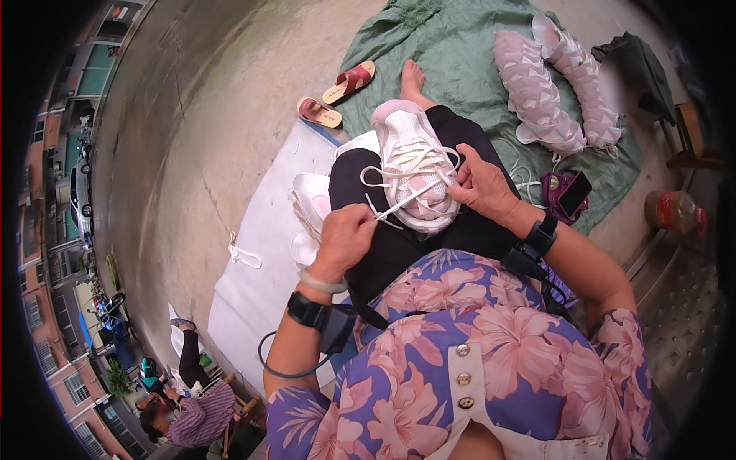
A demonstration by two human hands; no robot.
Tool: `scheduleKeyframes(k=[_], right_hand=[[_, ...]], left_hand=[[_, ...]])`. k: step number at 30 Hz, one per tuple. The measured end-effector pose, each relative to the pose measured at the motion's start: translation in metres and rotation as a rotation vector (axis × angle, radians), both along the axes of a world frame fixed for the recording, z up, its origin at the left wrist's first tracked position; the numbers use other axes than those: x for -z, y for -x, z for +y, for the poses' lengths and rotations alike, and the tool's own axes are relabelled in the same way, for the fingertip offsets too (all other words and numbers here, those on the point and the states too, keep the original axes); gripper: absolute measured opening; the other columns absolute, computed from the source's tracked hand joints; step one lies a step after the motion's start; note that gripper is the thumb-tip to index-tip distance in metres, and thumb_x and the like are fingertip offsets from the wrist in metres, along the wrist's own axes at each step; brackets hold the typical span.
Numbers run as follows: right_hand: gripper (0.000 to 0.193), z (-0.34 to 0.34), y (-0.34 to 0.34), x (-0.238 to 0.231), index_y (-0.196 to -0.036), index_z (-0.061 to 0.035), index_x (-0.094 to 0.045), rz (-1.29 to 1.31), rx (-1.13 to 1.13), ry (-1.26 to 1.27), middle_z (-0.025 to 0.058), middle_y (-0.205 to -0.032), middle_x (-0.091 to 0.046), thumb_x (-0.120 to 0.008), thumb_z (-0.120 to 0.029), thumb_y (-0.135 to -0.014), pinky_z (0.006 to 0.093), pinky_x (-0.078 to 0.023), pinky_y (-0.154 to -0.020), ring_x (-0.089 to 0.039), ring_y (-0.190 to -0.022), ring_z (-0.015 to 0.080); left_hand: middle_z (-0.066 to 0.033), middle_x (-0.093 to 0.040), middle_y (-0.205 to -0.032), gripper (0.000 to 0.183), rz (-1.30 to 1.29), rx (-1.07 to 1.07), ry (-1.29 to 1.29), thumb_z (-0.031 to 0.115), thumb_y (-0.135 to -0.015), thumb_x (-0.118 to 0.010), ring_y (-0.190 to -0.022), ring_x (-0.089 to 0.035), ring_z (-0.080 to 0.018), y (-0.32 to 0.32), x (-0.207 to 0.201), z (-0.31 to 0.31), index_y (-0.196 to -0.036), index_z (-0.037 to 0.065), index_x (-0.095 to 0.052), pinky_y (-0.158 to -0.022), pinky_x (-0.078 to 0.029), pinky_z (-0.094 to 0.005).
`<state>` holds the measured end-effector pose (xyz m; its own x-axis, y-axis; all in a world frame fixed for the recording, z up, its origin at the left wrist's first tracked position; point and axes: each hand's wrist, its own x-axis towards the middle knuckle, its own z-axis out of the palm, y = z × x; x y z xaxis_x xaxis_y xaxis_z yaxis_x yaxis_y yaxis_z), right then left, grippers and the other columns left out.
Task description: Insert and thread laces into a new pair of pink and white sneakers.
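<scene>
A pale pink and white sneaker upper point(410, 149) rests on my lap, over my black trousers. My left hand point(345, 236) pinches the end of a white shoelace point(406, 198) and pulls it taut toward the lower left. My right hand point(483, 184) holds the right side of the shoe by the eyelets, fingers on the lace. Loose loops of the lace lie across the shoe's tongue. Both wrists wear black bands.
Two stacks of pink shoe uppers point(556, 84) lie on a green cloth point(452, 46). More uppers point(310, 203) sit on a white sheet point(261, 253) at my left. A spare lace point(241, 253), two sandals point(337, 92), a phone point(573, 193) and a jar point(675, 211) lie around.
</scene>
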<state>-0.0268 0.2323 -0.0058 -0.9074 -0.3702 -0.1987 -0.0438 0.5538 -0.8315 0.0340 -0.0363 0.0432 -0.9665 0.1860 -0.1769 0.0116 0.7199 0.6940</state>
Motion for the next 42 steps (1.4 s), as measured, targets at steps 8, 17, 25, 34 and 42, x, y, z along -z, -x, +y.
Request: scheduleKeyframes(k=[8,17,25,34,42], right_hand=[[0.067,-0.016,0.018,-0.002,-0.131,0.0025,-0.032,-0.438,0.194,0.556,0.0053,-0.090,-0.056,-0.065,-0.004,-0.074,0.0213,-0.043,-0.072,-0.052,-0.076,0.0091],[0.037,0.005,0.023,-0.002,-0.118,-0.0014,-0.050,-0.358,0.255,0.667,0.0026,-0.090,-0.060,-0.058,-0.009,-0.083,0.0186,-0.043,-0.062,-0.056,-0.076,0.0068],[0.020,0.025,0.016,0.014,-0.105,-0.0026,-0.055,-0.488,0.295,0.454,0.0037,-0.083,-0.061,-0.055,-0.012,-0.088,0.0190,-0.046,-0.055,-0.057,-0.064,0.0077],[0.018,0.025,0.019,0.014,-0.102,-0.0046,-0.056,-0.547,0.308,0.385,0.0014,-0.080,-0.060,-0.055,-0.014,-0.087,0.0177,-0.044,-0.052,-0.054,-0.061,0.0050],[0.024,0.021,0.020,0.008,-0.105,-0.0055,-0.055,-0.571,0.302,0.384,-0.0002,-0.079,-0.059,-0.052,-0.025,-0.091,0.0171,-0.042,-0.051,-0.053,-0.060,0.0042]], left_hand=[[0.0053,-0.052,-0.064,0.011,-0.383,-0.421,-0.584,0.015,-0.087,-0.060,-0.051,-0.042,-0.0009,-0.049,0.007,-0.021,-0.080,0.006,-0.062,-0.046,-0.033,-0.0147],[-0.0009,-0.057,-0.066,0.009,0.165,-0.874,-0.071,0.011,-0.083,-0.059,-0.055,-0.054,-0.0107,-0.069,0.123,-0.105,-0.087,0.004,-0.062,-0.053,-0.044,-0.0228],[-0.0142,-0.048,-0.121,0.044,-0.030,-0.753,0.481,0.017,-0.073,-0.064,-0.106,-0.046,-0.0347,-0.025,0.131,-0.105,-0.115,0.009,-0.055,-0.090,-0.038,-0.0419],[-0.0126,-0.046,-0.125,0.050,-0.049,-0.884,0.480,0.014,-0.072,-0.064,-0.110,-0.044,-0.0342,0.004,0.154,-0.114,-0.120,0.011,-0.050,-0.092,-0.036,-0.0454],[-0.0107,-0.046,-0.125,0.040,-0.134,-0.720,0.566,0.014,-0.072,-0.062,-0.109,-0.044,-0.0320,-0.004,0.164,-0.133,-0.112,0.013,-0.058,-0.090,-0.037,-0.0461]])
